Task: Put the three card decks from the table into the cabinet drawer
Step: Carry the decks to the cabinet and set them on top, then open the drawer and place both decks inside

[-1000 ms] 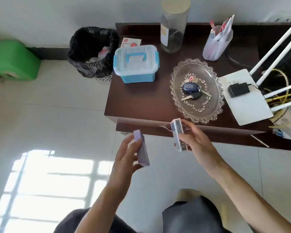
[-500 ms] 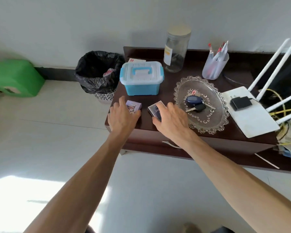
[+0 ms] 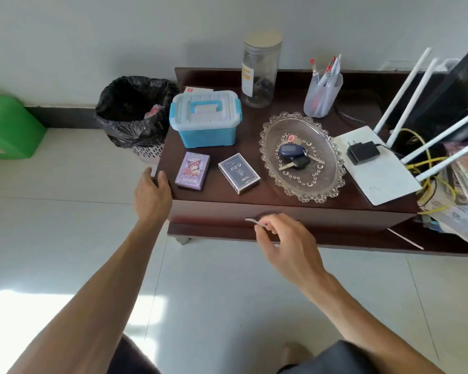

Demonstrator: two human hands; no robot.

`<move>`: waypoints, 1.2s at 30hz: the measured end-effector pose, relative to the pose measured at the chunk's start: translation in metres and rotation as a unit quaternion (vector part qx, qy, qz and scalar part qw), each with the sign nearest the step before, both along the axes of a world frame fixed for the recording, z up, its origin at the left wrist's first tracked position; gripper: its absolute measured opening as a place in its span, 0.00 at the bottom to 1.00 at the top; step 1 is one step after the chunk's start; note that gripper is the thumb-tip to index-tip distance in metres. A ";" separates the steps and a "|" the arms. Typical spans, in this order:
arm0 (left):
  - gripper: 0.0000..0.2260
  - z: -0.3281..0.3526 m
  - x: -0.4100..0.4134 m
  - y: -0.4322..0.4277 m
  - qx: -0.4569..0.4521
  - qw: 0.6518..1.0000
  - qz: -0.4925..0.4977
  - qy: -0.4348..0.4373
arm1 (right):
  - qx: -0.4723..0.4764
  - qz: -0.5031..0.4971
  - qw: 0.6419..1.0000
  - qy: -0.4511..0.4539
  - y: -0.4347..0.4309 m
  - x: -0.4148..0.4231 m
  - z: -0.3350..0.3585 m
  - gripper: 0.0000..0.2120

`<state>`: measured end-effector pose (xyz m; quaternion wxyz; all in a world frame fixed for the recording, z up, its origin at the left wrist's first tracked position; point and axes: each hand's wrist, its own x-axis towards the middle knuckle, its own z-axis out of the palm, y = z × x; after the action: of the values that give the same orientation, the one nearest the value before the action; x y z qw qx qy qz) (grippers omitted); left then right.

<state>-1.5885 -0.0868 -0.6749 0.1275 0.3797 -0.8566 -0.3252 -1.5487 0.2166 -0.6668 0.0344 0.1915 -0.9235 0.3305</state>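
The cabinet (image 3: 295,195) carries a shut drawer (image 3: 335,218) along its front; its handle (image 3: 251,220) runs sideways — the right hand (image 3: 284,247) is nearer, loosely curled at it, holding nothing. The left hand (image 3: 152,195) rests open on the corner. The purple deck (image 3: 192,170) and dark deck (image 3: 239,173) lie flat above — the third isn't surely visible.

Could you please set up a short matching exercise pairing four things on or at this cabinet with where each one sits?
1. purple card deck
2. dark card deck
3. keys
4. left hand

A. in the glass dish
B. on the cabinet's left front corner
C. flat, in front of the blue box
D. flat, just left of the glass dish

Pairs: 1-C, 2-D, 3-A, 4-B
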 end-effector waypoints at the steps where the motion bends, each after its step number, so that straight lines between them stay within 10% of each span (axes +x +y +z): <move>1: 0.23 -0.005 0.002 -0.001 0.025 1.000 -0.004 -0.001 | 0.030 -0.011 0.999 -0.026 0.009 0.005 -0.013 0.11; 9: 0.24 -0.011 0.009 -0.009 0.058 0.998 -0.007 0.024 | 0.243 0.021 0.967 0.079 0.013 -0.025 -0.070 0.11; 36: 0.29 0.003 0.001 -0.037 0.177 0.982 -0.067 -0.014 | 0.244 0.011 0.969 0.039 0.011 0.054 -0.066 0.06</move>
<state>-1.5877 -0.1242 -0.6722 0.0242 0.3427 -0.8109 -0.4738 -1.4950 0.2279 -0.7325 0.0189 0.2165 -0.9722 0.0874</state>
